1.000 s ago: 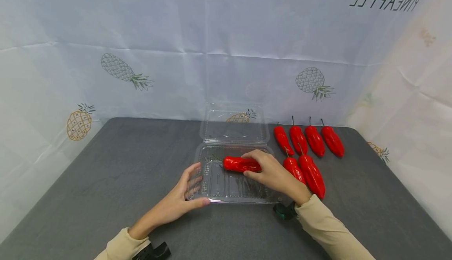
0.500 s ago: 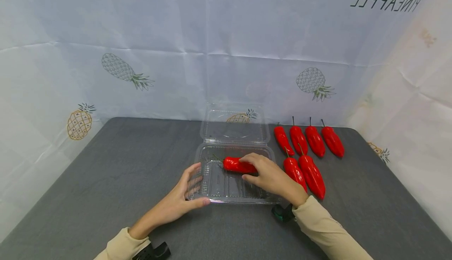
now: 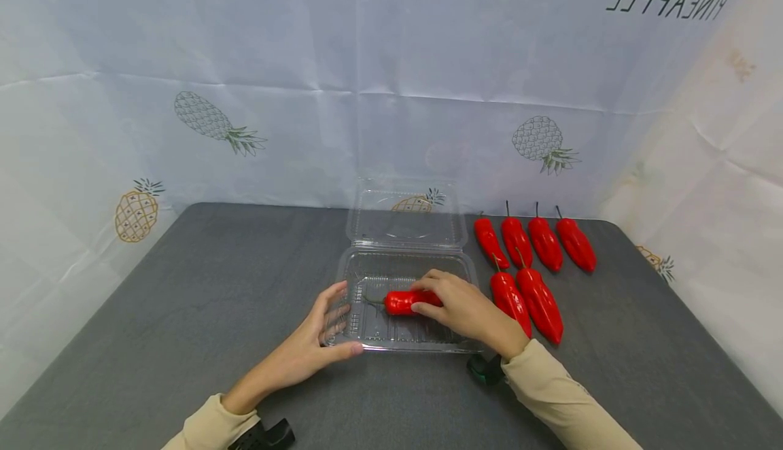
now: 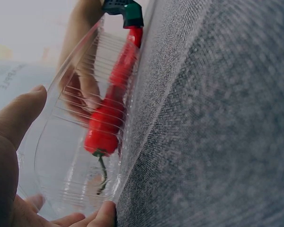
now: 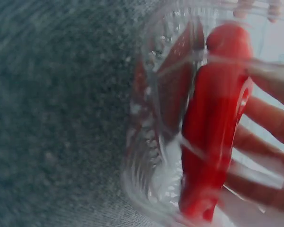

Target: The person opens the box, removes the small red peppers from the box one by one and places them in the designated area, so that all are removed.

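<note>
A red chili pepper [image 3: 400, 302] lies sideways inside the base of a clear plastic clamshell container [image 3: 379, 331], its green stem pointing left. My right hand [image 3: 455, 304] grips the pepper from above, covering its right end. In the right wrist view, fingers [image 5: 270, 118] curve against the pepper [image 5: 217, 94] behind the clear wall. My left hand [image 3: 306, 348] rests at the container's front left corner, fingers extended along the left side and thumb at the front edge. The left wrist view shows the pepper [image 4: 104, 127] through the ribbed plastic.
Several more red peppers [image 3: 538, 304] lie to the right of the container in two rows, close to the right forearm. The clear lid [image 3: 406, 222] stands raised at the back. A pineapple-print sheet [image 3: 391, 130] hangs behind the grey table [image 3: 245, 266].
My right hand has brought the pepper nearer to the front of the container and slightly left. The left hand and the other peppers have stayed where they were.
</note>
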Motion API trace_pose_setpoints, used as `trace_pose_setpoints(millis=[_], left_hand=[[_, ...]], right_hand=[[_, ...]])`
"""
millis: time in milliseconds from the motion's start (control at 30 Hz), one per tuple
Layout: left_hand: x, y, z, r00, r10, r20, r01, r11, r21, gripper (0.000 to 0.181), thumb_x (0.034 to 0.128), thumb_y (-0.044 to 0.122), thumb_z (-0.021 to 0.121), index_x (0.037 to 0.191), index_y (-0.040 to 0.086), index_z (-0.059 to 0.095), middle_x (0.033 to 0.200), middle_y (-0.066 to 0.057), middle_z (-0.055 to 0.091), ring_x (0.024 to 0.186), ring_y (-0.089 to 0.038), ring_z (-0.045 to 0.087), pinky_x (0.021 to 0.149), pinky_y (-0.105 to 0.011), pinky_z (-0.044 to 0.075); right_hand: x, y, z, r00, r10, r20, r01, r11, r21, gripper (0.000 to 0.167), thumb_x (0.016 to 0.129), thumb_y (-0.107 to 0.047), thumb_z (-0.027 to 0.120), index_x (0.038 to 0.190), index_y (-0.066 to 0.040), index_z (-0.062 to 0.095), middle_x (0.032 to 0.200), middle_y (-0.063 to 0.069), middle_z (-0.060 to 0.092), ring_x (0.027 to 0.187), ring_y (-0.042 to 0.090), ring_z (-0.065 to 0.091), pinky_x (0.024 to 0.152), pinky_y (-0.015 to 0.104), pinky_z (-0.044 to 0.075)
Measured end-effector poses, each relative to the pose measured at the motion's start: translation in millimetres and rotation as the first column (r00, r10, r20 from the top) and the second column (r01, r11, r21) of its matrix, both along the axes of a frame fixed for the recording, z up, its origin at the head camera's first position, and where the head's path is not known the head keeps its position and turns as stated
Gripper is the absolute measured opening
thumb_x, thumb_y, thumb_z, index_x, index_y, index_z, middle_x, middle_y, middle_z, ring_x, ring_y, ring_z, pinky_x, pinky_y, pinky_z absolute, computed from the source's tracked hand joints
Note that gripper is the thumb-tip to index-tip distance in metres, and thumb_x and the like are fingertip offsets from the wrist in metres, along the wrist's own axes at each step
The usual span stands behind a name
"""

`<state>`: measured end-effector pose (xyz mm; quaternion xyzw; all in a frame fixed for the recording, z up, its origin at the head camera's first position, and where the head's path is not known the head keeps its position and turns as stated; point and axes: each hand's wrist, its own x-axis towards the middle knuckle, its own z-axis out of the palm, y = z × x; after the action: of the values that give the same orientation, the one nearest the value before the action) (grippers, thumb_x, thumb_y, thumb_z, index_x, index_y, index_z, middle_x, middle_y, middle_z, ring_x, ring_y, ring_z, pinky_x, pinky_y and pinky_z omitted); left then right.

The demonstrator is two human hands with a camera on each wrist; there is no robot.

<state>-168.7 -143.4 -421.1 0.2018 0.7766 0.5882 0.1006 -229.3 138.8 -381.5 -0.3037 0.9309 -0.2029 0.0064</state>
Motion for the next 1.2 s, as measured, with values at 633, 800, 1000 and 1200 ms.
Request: trace_pose_setpoints(millis=[633,800,1000,1200], left_hand=[[-0.1,-1.1,-1.1,1.0,0.003,-0.001,-0.003,1.0,-0.018,0.096,0.0898,0.024,0.074,0.157,0.012,0.006,0.164,-0.018,0.011,0.149,-0.04,0.028,0.116,-0.055,0.033],[-0.1,-0.9,-0.9,1.0,0.004,-0.003,-0.004,1.0,-0.017,0.096,0.0896,0.024,0.074,0.157,0.012,0.007,0.164,-0.019,0.012,0.149,-0.041,0.028,0.116,-0.055,0.033],[-0.2,-0.5,-0.5,1.0,0.002,-0.005,-0.002,1.0,-0.012,0.096,0.0898,0.023,0.074,0.157,0.012,0.006,0.165,-0.018,0.011,0.149,-0.041,0.028,0.116,-0.055,0.033],[0.0,-0.5,-0.5,1.0,0.001,-0.004,-0.001,1.0,-0.012,0.096,0.0899,0.023,0.074,0.157,0.012,0.006,0.165,-0.018,0.01,0.149,-0.04,0.027,0.116,-0.055,0.033]], right_hand=[[0.5,-1.1,0.0,0.998,0.021,0.062,-0.022,1.0,0.008,0.046,0.085,-0.029,0.079,0.126,-0.012,0.066,0.117,0.005,0.068,0.098,0.017,0.063,0.084,0.038,0.059],[0.6,-0.9,0.8,0.998,0.037,0.056,-0.038,0.999,0.022,0.049,0.084,-0.03,0.079,0.127,-0.012,0.066,0.114,0.005,0.066,0.094,0.016,0.061,0.08,0.034,0.059],[1.0,-0.9,1.3,0.998,0.051,0.046,-0.053,0.998,0.038,0.049,0.083,-0.031,0.08,0.126,-0.012,0.067,0.109,0.002,0.061,0.087,0.013,0.057,0.071,0.025,0.053],[1.1,-1.3,2.1,0.997,0.057,0.06,-0.059,0.998,0.035,0.048,0.081,-0.03,0.082,0.124,-0.013,0.068,0.109,0.002,0.062,0.089,0.014,0.057,0.073,0.026,0.054]])
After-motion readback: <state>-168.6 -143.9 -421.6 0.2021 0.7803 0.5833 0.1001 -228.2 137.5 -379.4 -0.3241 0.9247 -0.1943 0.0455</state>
